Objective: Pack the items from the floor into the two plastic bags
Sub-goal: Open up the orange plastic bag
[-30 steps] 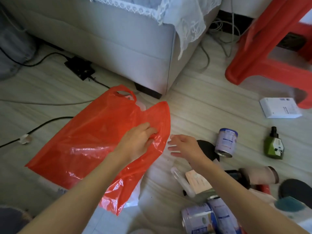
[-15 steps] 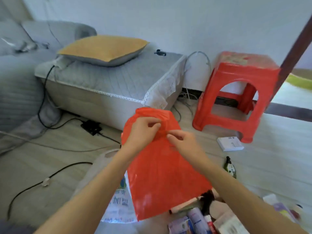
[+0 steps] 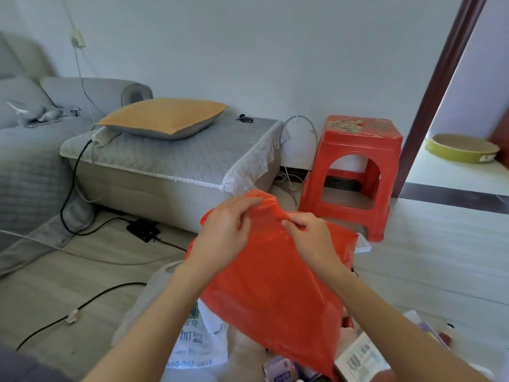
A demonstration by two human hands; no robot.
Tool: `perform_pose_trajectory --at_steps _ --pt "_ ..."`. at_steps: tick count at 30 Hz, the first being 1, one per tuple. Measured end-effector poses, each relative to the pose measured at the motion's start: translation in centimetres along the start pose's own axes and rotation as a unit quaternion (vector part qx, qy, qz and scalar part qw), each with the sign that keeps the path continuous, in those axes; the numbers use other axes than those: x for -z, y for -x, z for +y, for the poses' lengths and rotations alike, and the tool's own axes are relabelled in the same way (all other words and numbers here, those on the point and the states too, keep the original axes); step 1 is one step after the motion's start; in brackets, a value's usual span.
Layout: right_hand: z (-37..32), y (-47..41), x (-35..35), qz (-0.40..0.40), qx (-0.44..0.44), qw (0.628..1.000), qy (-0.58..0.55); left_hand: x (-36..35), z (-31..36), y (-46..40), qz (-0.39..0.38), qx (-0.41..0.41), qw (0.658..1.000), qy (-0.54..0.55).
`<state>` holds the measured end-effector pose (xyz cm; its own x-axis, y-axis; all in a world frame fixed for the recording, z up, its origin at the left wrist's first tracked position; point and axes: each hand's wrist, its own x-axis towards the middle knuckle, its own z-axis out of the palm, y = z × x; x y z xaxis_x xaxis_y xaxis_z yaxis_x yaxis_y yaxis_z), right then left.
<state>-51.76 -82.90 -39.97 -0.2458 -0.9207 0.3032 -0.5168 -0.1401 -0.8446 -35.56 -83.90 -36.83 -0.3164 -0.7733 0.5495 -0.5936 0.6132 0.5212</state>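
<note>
While one white bag lies below, two hands, left hand and right hand, pinch one red bag.

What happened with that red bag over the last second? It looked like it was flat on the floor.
The red bag was lifted off the floor and now hangs in the air. The right hand, free before, took hold of its top edge beside the left hand, which kept its grip. The white bag stayed on the floor.

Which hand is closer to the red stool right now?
Right. The right hand pinches the red bag just left of the red stool; the left hand grips it farther left.
</note>
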Motion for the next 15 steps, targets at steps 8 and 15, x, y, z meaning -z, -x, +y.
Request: perform_pose_trajectory --at_steps 8,15 --pt "0.1 -0.1 -0.2 -0.116 0.048 0.992 0.025 -0.5 -1.9 0.4 -0.113 -0.023 0.984 -0.138" --pt "2.7 -1.0 -0.9 -0.087 0.036 0.959 0.268 -1.2 -2.4 1.0 -0.076 0.177 0.979 0.064"
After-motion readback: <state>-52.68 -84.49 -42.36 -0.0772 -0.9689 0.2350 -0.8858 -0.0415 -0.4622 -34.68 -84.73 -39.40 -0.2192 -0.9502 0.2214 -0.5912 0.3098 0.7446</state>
